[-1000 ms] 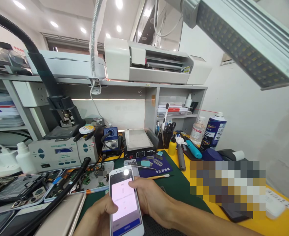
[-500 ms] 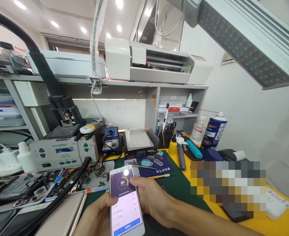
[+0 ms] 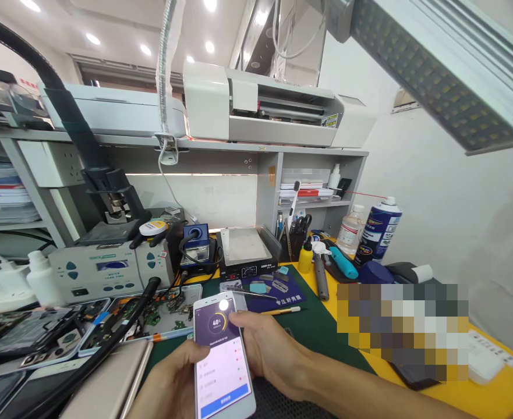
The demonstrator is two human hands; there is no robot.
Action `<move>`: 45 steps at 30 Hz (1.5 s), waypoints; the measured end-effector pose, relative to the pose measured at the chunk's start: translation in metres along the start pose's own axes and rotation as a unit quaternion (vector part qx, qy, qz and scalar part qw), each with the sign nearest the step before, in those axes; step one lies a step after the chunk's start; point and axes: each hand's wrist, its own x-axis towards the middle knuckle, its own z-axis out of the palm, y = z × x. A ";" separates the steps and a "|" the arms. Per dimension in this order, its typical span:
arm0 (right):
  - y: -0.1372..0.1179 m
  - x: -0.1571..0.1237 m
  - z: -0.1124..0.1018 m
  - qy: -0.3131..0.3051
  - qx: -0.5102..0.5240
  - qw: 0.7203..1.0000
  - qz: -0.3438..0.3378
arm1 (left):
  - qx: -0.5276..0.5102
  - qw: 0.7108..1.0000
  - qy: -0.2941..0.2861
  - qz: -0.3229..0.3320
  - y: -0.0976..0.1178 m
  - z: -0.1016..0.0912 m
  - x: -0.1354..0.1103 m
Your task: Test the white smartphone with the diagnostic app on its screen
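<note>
A white smartphone is held upright toward me above the green mat. Its lit screen has a dark top with a ring reading 40 and a white list below with a blue button. My left hand grips the phone's left edge, its thumb lying over the screen's side. On the opposite edge, my right hand closes around the phone, thumb by the upper right corner. The fingers behind the phone are hidden. Just beyond it lie a blue pad with blades and a craft knife.
Left are a grey soldering station, a tray of circuit parts, a black hose and a gold phone shell. A heating plate stands behind. To the right are a yellow bottle and a spray can. An LED lamp hangs overhead.
The number in the ring on the phone's screen has gone from 35 to 40, and another coloured mark shows in the list. My hands keep the same hold; the view has shifted slightly.
</note>
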 end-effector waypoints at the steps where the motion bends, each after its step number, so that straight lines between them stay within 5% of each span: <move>1: 0.000 0.000 0.000 -0.002 -0.001 1.000 -0.001 | 0.003 1.000 -0.002 0.001 -0.001 -0.001 0.001; 26: -0.003 -0.004 0.002 0.004 -0.002 1.000 0.013 | 0.052 0.998 0.000 0.035 -0.002 0.001 0.000; 36: -0.001 -0.003 0.001 0.006 0.008 1.000 -0.012 | -0.007 1.000 -0.005 0.021 -0.002 0.001 -0.002; 45: -0.001 -0.002 0.000 0.012 0.028 0.999 -0.021 | 0.096 0.992 0.037 0.069 -0.006 0.002 0.002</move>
